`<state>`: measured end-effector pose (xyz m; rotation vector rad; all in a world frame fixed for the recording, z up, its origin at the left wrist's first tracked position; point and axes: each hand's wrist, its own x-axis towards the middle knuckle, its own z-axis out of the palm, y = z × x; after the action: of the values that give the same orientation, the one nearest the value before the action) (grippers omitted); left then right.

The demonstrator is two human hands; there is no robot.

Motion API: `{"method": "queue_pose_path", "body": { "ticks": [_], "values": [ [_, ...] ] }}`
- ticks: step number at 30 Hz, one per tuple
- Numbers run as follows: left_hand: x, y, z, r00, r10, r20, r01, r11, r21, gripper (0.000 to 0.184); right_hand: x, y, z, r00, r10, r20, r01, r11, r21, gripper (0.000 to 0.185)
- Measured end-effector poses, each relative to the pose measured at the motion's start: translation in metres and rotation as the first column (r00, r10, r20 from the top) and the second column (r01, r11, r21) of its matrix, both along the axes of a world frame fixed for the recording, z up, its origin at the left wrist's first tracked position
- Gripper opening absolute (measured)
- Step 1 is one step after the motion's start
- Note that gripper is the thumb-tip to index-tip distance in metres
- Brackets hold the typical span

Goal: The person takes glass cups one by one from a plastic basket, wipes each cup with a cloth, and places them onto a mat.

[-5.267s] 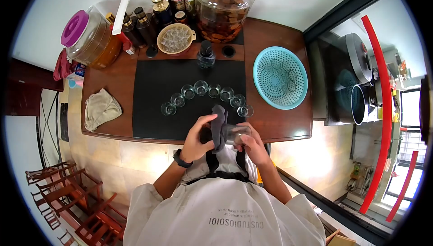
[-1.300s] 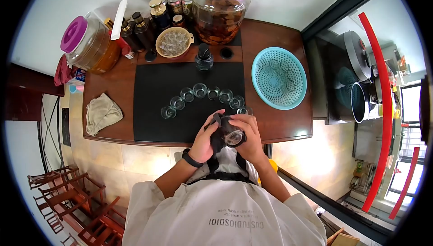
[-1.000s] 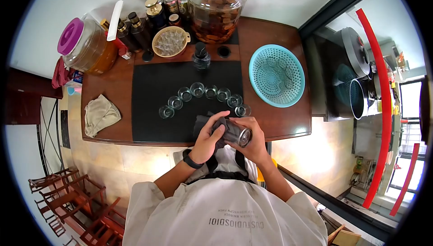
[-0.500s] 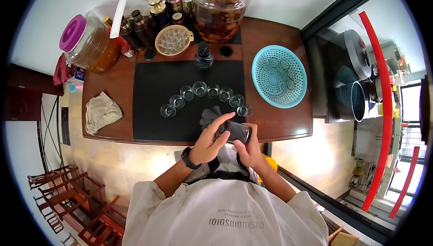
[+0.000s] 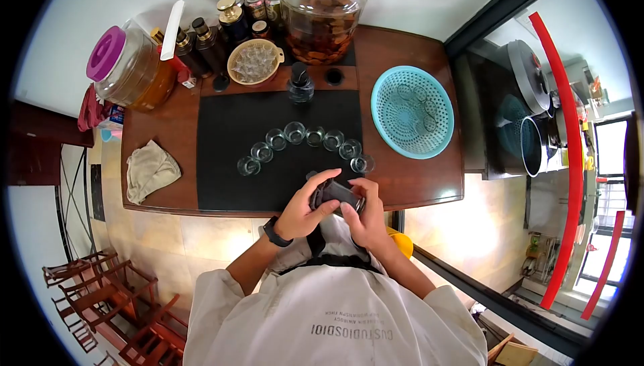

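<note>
Close to my body, at the table's front edge, my left hand [image 5: 303, 210] presses a dark grey cloth [image 5: 333, 192] with its fingers and thumb. My right hand [image 5: 365, 217] is closed from the other side around what looks like a small glass [image 5: 360, 203] wrapped in that cloth. Only a shiny edge of it shows; the cloth and fingers hide the rest. Just beyond my hands, several small clear glasses [image 5: 294, 133] stand in an arc on the black table panel [image 5: 228, 188]. The arc's right-end glass [image 5: 362, 163] is nearest my right hand.
A blue plastic basket [image 5: 380, 128] with glasses inside stands at right. Behind the arc are a dark-capped glass bottle [image 5: 301, 90] and a small basket of wrapped items [image 5: 278, 54]. Large purple-lidded jars [image 5: 322, 27] and bottles line the back. A beige cloth [image 5: 153, 173] lies at left.
The cloth's loose folds, which stuck out beyond my left fingers, are now gathered between my hands. My left fingers have curled in, and my right fingers have moved up over the wrapped piece.
</note>
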<state>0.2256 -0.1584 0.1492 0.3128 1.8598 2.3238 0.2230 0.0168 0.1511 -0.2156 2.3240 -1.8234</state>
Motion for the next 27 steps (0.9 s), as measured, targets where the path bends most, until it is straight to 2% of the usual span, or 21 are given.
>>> {"method": "queue_pose_path", "body": {
  "ticks": [1, 4, 6, 7, 8, 9, 10, 11, 12, 13, 14, 15, 17, 19, 20, 21, 22, 23, 25, 26, 27],
  "values": [
    [0.002, 0.003, -0.003, 1.000, -0.004, -0.001, 0.004, 1.000, 0.002, 0.046, -0.003, 0.000, 0.002, 0.948, 0.061, -0.313, -0.006, 0.985, 0.173, 0.033],
    [0.004, 0.004, -0.001, 0.988, 0.048, -0.145, -0.068, 0.989, -0.134, 0.041, -0.002, -0.002, -0.005, 0.959, -0.012, -0.285, 0.023, 0.999, 0.034, 0.026],
    [0.004, 0.004, 0.004, 0.965, -0.014, -0.262, -0.059, 0.962, -0.267, 0.038, -0.003, -0.007, -0.009, 0.977, -0.091, -0.191, 0.063, 0.986, -0.152, 0.021],
    [0.002, 0.004, 0.007, 0.936, -0.071, -0.344, -0.056, 0.937, -0.344, 0.035, -0.005, -0.004, -0.006, 0.978, -0.087, -0.191, 0.059, 0.987, -0.150, 0.021],
    [0.003, 0.004, 0.005, 0.931, -0.124, -0.345, -0.036, 0.906, -0.422, 0.030, -0.006, 0.000, 0.000, 0.981, -0.063, 0.182, 0.112, 0.955, -0.276, 0.020],
    [0.004, 0.004, 0.002, 0.931, -0.123, -0.344, -0.036, 0.906, -0.421, 0.030, -0.007, 0.002, 0.003, 0.852, 0.016, 0.524, 0.209, 0.906, -0.367, 0.018],
    [0.003, 0.006, -0.001, 0.943, -0.071, -0.326, -0.068, 0.916, -0.396, 0.028, -0.005, -0.003, -0.001, 0.782, 0.008, 0.623, 0.301, 0.870, -0.389, 0.019],
    [0.002, 0.008, -0.002, 0.952, -0.021, -0.306, -0.100, 0.923, -0.371, 0.027, -0.005, -0.006, -0.003, 0.784, 0.007, 0.620, 0.300, 0.871, -0.389, 0.019],
    [0.003, 0.011, 0.003, 0.987, 0.075, -0.140, -0.114, 0.948, -0.298, 0.022, -0.004, -0.008, -0.005, 0.889, -0.071, 0.453, 0.221, 0.932, -0.287, 0.021],
    [0.001, 0.015, -0.001, 0.978, 0.185, -0.095, -0.201, 0.958, -0.204, 0.018, -0.003, -0.010, -0.006, 0.959, -0.118, 0.258, 0.164, 0.973, -0.163, 0.023],
    [-0.004, 0.017, -0.002, 0.973, 0.229, 0.016, -0.227, 0.969, -0.094, 0.017, -0.003, -0.014, -0.006, 0.975, -0.096, -0.199, 0.098, 0.995, 0.000, 0.028],
    [-0.006, 0.019, -0.002, 0.957, 0.259, 0.131, -0.263, 0.965, 0.013, 0.017, -0.002, -0.013, -0.009, 0.975, -0.097, -0.198, 0.099, 0.995, -0.002, 0.028],
    [-0.005, 0.021, 0.002, 0.953, 0.278, 0.121, -0.281, 0.960, 0.013, 0.017, -0.002, -0.007, -0.017, 0.921, -0.009, -0.389, 0.036, 0.997, 0.064, 0.031],
    [0.001, 0.022, 0.005, 0.972, 0.214, -0.093, -0.225, 0.965, -0.135, 0.018, 0.001, -0.008, -0.022, 0.909, -0.041, -0.415, 0.058, 0.998, 0.030, 0.028],
    [0.004, 0.018, 0.003, 0.988, 0.133, -0.080, -0.147, 0.969, -0.197, 0.021, 0.003, -0.012, -0.024, 0.947, -0.127, -0.296, 0.100, 0.990, -0.104, 0.028],
    [0.002, 0.021, 0.002, 0.948, 0.165, -0.272, -0.229, 0.947, -0.225, 0.022, 0.005, -0.014, -0.023, 0.967, -0.198, -0.160, 0.160, 0.961, -0.225, 0.029],
    [0.003, 0.020, 0.002, 0.933, 0.104, -0.346, -0.221, 0.922, -0.319, 0.021, 0.005, -0.014, -0.020, 0.979, -0.198, 0.049, 0.203, 0.939, -0.279, 0.030],
    [0.002, 0.018, 0.001, 0.909, 0.033, -0.415, -0.219, 0.885, -0.410, 0.020, 0.007, -0.010, -0.015, 0.876, -0.101, 0.472, 0.316, 0.860, -0.402, 0.028],
    [-0.003, 0.019, -0.005, 0.900, 0.044, -0.433, -0.234, 0.888, -0.397, 0.018, 0.000, -0.018, 0.005, 0.598, -0.048, 0.800, 0.575, 0.721, -0.387, 0.027],
    [-0.003, 0.020, -0.008, 0.893, 0.058, -0.446, -0.249, 0.890, -0.382, 0.017, 0.003, -0.018, -0.001, 0.691, -0.093, 0.717, 0.475, 0.806, -0.353, 0.028],
    [-0.003, 0.024, -0.010, 0.906, 0.200, -0.373, -0.302, 0.923, -0.239, 0.015, 0.008, -0.016, -0.012, 0.776, -0.120, 0.619, 0.374, 0.878, -0.298, 0.030]
  ]
}}
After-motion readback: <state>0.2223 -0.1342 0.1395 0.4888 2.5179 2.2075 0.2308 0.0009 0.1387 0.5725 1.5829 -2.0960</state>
